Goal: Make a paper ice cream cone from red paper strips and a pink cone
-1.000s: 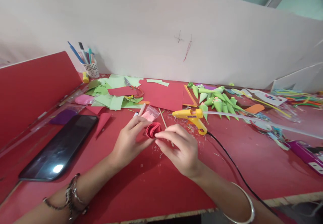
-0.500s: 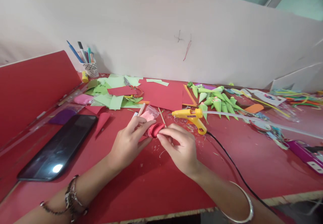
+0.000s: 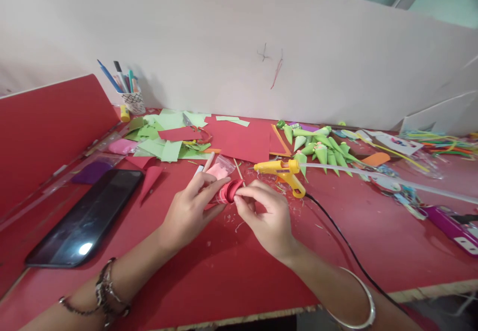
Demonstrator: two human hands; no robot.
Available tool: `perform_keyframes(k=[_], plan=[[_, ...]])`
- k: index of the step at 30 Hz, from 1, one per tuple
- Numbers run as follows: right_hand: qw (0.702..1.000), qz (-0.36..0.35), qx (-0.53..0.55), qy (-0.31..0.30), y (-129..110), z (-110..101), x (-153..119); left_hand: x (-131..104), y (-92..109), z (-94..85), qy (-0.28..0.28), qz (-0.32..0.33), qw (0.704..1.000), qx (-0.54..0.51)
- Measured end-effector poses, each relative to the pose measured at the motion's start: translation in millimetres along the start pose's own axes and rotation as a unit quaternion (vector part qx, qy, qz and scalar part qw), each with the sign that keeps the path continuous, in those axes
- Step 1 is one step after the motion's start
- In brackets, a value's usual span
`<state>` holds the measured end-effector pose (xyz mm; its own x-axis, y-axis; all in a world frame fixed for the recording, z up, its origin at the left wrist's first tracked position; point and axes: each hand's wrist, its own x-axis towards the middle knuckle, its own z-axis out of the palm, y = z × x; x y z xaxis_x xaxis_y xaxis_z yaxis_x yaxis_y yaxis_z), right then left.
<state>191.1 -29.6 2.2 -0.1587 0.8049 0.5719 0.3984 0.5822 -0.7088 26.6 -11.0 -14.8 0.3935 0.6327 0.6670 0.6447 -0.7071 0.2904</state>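
Note:
Between my hands, above the red tabletop, is a rolled piece of red paper with its round open end turned toward my right. My left hand grips the roll from the left side, fingers bent around it. At its right rim, the thumb and fingertips of my right hand pinch the paper edge. Just behind the roll lie a small plastic bag with pink contents and a thin wooden stick. A yellow glue gun with a long clear glue stick rests right of them.
A black phone and a red paper cone lie at left. Green paper scraps and red sheets spread behind. Green paper cones are heaped at right. The gun's black cord runs past my right arm. A pen cup stands back left.
The red roll has turned slightly in my fingers, showing more of its side. My right fingertips have shifted a little to the right along with its rim.

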Motion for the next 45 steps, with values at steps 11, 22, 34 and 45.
perform_keyframes(k=[11, 22, 34, 45], plan=[[0.999, -0.011, -0.034, 0.022, 2.5, -1.6, 2.4, 3.5, 4.1, -1.3, -0.129, -0.127, 0.982, -0.047], [0.991, -0.102, -0.086, 0.029, 1.3, -5.5, 4.8, 9.7, 3.1, -3.6, -0.220, -0.154, 0.918, -0.290], [1.000, 0.000, -0.015, -0.016, 4.8, -5.9, 9.7, 12.0, 4.6, -0.4, -0.224, -0.216, 0.870, -0.383], [0.997, -0.028, -0.017, -0.067, 8.8, -11.5, 12.4, 4.5, -1.9, 1.7, -0.187, -0.241, 0.901, -0.309]])
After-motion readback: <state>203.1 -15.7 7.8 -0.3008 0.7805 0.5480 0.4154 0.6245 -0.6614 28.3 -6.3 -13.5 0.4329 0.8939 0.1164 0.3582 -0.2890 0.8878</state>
